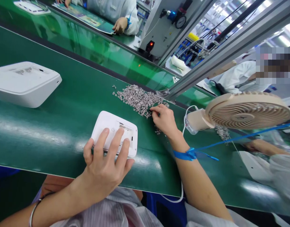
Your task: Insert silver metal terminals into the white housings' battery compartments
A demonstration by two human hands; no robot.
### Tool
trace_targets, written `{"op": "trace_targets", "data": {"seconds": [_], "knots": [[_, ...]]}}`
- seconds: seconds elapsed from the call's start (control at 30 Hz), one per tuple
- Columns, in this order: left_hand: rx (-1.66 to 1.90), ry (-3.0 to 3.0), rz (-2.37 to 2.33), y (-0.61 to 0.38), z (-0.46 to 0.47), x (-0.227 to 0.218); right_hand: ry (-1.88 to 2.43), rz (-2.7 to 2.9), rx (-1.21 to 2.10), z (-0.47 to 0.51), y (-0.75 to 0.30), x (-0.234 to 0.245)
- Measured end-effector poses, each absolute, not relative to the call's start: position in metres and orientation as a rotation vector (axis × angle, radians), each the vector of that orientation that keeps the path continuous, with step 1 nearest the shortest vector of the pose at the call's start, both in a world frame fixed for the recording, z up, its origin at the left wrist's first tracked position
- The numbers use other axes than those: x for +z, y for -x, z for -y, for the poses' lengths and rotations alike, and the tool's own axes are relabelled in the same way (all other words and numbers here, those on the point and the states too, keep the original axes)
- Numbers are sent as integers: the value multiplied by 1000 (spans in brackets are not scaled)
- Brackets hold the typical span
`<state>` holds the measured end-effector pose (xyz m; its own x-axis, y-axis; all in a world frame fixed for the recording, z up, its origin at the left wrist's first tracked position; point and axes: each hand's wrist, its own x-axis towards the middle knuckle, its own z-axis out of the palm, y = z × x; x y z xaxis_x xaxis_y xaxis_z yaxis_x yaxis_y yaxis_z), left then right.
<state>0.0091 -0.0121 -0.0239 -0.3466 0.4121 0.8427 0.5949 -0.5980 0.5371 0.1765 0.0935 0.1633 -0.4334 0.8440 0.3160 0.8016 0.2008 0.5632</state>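
My left hand (107,157) lies with spread fingers over a white plastic housing (104,121), its fingertips on the face. The housing has a recessed compartment (127,133) and a small patch of speaker holes. At the near edge of a heap of small metal parts (137,97), my right hand (164,118) has its thumb and forefinger pinched together. Whatever sits between those fingertips is too small to make out. A blue wrist strap (185,154) with a cord circles my right wrist.
Another white housing (28,91) rests on the green bench (64,126) at left. A beige fan (244,110) and a metal post (206,53) stand to the right. Co-workers' hands show across the bench and at far right. A green conveyor belt (88,47) runs behind.
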Motion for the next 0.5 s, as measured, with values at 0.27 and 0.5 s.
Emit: {"op": "trace_targets", "data": {"seconds": [0.27,0.5], "knots": [[-2047,1704,1319,-11,12,-25,-1675,-2373,1068,-92,-170,169],[-2118,1604,1376,-5,12,-22,-1639,-2894,168,-15,-104,137]]}}
